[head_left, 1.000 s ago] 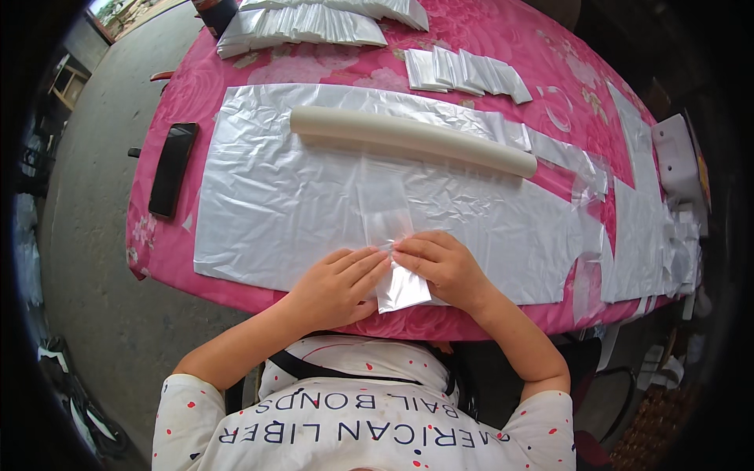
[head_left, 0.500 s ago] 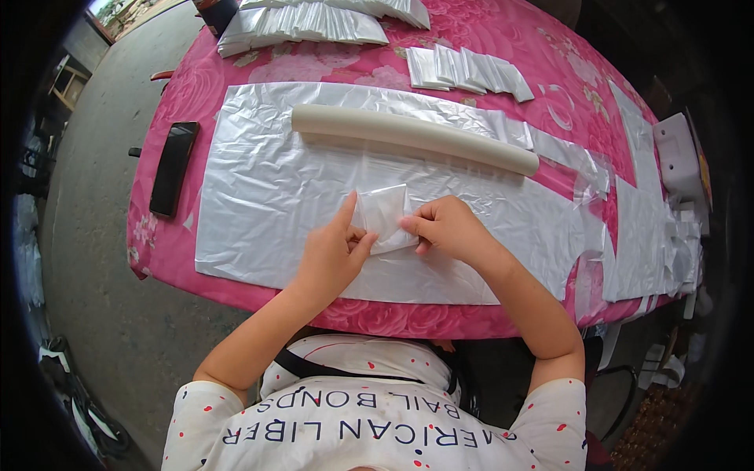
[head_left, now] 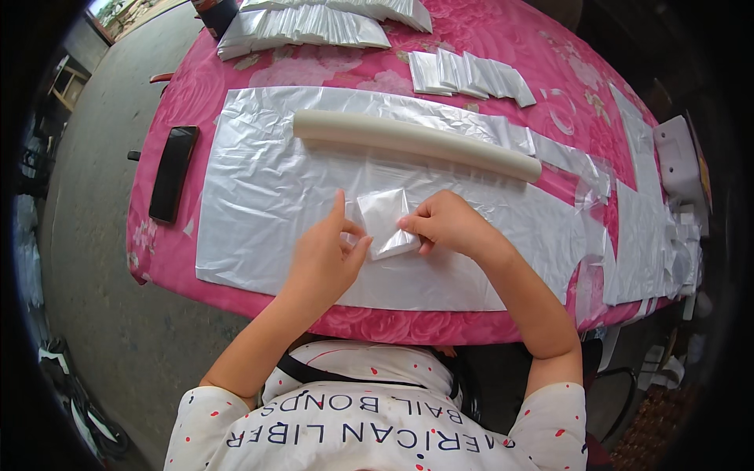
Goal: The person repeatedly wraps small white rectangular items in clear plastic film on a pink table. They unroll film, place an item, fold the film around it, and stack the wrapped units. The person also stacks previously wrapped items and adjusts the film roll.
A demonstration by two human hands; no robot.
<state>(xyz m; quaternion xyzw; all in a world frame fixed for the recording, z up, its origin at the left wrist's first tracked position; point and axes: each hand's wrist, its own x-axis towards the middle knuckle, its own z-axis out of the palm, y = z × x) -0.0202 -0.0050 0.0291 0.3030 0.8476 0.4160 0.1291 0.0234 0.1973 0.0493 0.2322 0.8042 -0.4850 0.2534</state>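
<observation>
A small folded packet of clear plastic film (head_left: pixel 383 216) is pinched at its right edge between the thumb and fingers of my right hand (head_left: pixel 445 225). Just left of the packet is my left hand (head_left: pixel 323 250), its index finger stretched forward and its thumb apart from the other fingers, with nothing in it. Beneath both hands lies a wide stack of silvery plastic sheets (head_left: pixel 259 228). Across its far part rests a long pale tube (head_left: pixel 416 144), slanting down to the right.
Folded plastic packets (head_left: pixel 470 76) lie in a row beyond the tube, with larger rows (head_left: pixel 306 27) at the far left. A black phone (head_left: pixel 173 174) is near the left edge of the pink tablecloth (head_left: pixel 181 259). More plastic sheets (head_left: pixel 638 243) and a white container (head_left: pixel 677 157) are on the right.
My left hand has let go of the packet's left side and moved slightly left. My right hand keeps its pinch in nearly the same place.
</observation>
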